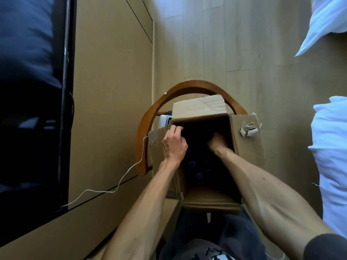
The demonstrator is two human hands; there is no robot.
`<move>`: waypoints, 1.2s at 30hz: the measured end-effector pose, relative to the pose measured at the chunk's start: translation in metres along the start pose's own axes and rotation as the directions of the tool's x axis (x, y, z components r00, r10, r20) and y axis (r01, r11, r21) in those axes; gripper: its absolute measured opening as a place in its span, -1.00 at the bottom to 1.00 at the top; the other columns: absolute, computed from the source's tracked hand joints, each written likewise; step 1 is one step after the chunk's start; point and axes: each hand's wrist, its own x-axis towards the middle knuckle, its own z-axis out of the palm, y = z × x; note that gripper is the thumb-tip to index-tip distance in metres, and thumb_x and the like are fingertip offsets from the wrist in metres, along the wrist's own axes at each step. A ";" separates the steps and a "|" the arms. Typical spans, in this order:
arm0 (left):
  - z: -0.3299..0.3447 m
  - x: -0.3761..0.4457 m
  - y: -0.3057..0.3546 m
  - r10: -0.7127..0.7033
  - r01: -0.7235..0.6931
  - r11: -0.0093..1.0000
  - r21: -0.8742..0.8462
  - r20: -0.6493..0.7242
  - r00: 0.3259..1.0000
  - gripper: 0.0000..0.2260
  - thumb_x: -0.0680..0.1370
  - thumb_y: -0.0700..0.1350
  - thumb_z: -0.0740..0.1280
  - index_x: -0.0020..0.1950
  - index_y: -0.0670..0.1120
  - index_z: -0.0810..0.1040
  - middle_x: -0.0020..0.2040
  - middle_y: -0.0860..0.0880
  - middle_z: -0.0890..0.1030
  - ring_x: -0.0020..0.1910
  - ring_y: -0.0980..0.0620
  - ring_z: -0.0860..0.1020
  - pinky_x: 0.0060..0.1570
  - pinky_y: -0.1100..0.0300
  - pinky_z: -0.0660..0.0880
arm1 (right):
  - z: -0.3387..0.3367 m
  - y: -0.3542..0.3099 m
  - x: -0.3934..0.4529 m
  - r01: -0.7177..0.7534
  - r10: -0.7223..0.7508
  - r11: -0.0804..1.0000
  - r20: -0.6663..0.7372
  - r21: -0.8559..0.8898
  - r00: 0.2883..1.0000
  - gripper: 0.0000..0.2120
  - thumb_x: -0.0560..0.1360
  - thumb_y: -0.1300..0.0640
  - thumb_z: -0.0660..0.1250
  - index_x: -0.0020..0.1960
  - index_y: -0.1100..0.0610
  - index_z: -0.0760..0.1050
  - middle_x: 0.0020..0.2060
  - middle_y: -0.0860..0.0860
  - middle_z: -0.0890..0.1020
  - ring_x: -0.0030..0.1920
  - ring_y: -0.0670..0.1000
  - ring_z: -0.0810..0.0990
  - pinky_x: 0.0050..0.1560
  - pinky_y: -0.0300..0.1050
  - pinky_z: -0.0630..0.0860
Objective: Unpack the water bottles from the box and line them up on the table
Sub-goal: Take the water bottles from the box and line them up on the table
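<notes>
An open cardboard box (pixel 247 147) stands on a chair in front of me, its flaps folded outward. Deep in its dark inside I make out the blue caps of water bottles (pixel 191 163), another cap (pixel 199 175) just nearer me. My left hand (pixel 173 142) is at the box's left rim, fingers curled over the edge of the left flap (pixel 155 136). My right hand (pixel 218 142) reaches down into the box on its right side. Its fingers are lost in shadow, so what they touch stays hidden.
The chair's curved wooden backrest (pixel 187 86) arcs behind the box. A wooden table surface (pixel 109 72) runs along the left with a black screen (pixel 32 109) and a white cable (pixel 120 182) on it. White bedding (pixel 330 156) lies at the right. Torn tape (pixel 248 129) hangs on the right flap.
</notes>
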 end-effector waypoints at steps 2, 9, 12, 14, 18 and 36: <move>0.006 -0.003 -0.007 0.039 -0.040 0.996 0.074 0.016 0.999 -0.76 0.45 -0.32 0.37 0.09 -0.17 0.62 0.03 -0.10 0.61 -0.04 -0.06 0.56 -0.07 0.01 0.60 | 0.006 0.004 0.008 0.008 -0.008 0.997 0.006 -0.076 1.000 -0.71 0.58 0.24 0.19 0.27 0.29 0.46 0.14 0.22 0.55 -0.39 -0.15 0.17 -0.44 -0.25 0.24; 0.028 -0.005 -0.027 0.124 -0.118 0.983 0.140 -0.029 0.992 -0.87 0.43 -0.21 0.38 -0.05 -0.10 0.64 -0.04 -0.05 0.63 -0.14 -0.01 0.47 -0.18 0.08 0.49 | 0.015 0.030 0.013 0.339 -0.315 0.719 0.150 -0.606 0.937 -0.68 0.66 0.33 0.01 0.38 0.37 0.30 0.37 0.20 0.41 0.27 0.02 0.48 0.29 -0.21 0.37; 0.027 -0.007 -0.028 0.139 -0.137 0.984 0.112 -0.019 0.990 -0.86 0.43 -0.24 0.37 -0.05 -0.10 0.64 -0.03 -0.04 0.63 -0.12 -0.01 0.47 -0.17 0.08 0.49 | 0.016 0.022 0.010 0.099 -0.107 0.980 -0.035 -0.172 0.994 -0.68 0.69 0.24 -0.03 0.34 0.31 0.36 0.32 0.20 0.43 0.33 0.10 0.43 0.29 -0.15 0.32; 0.023 -0.010 -0.026 0.138 -0.138 0.985 0.108 0.007 0.990 -0.83 0.42 -0.25 0.37 -0.02 -0.10 0.64 0.00 -0.04 0.63 -0.09 -0.02 0.48 -0.14 0.06 0.49 | 0.016 0.018 0.010 0.085 -0.096 0.979 -0.052 -0.185 0.994 -0.70 0.66 0.24 0.05 0.28 0.32 0.43 0.26 0.25 0.48 0.28 0.17 0.47 0.25 -0.07 0.35; 0.013 -0.017 -0.017 0.110 -0.114 0.992 0.056 0.061 0.992 -0.74 0.44 -0.25 0.36 0.11 -0.08 0.62 0.06 -0.05 0.62 -0.01 -0.04 0.51 -0.05 0.05 0.48 | 0.018 0.007 0.002 0.153 -0.184 0.933 -0.068 -0.327 0.981 -0.76 0.57 0.29 0.22 0.20 0.30 0.53 0.13 0.23 0.60 0.15 0.20 0.58 0.09 -0.04 0.49; -0.142 -0.037 0.033 -0.260 0.216 0.685 -0.695 0.044 0.965 -0.90 0.54 -0.24 0.32 0.00 -0.12 0.61 -0.08 -0.12 0.68 -0.07 -0.09 0.65 -0.05 0.07 0.60 | -0.068 -0.126 -0.217 0.243 -0.403 0.868 -0.327 -0.434 0.855 -0.78 0.33 0.23 0.38 -0.02 0.19 0.59 -0.07 0.18 0.67 -0.03 0.14 0.66 -0.12 -0.14 0.54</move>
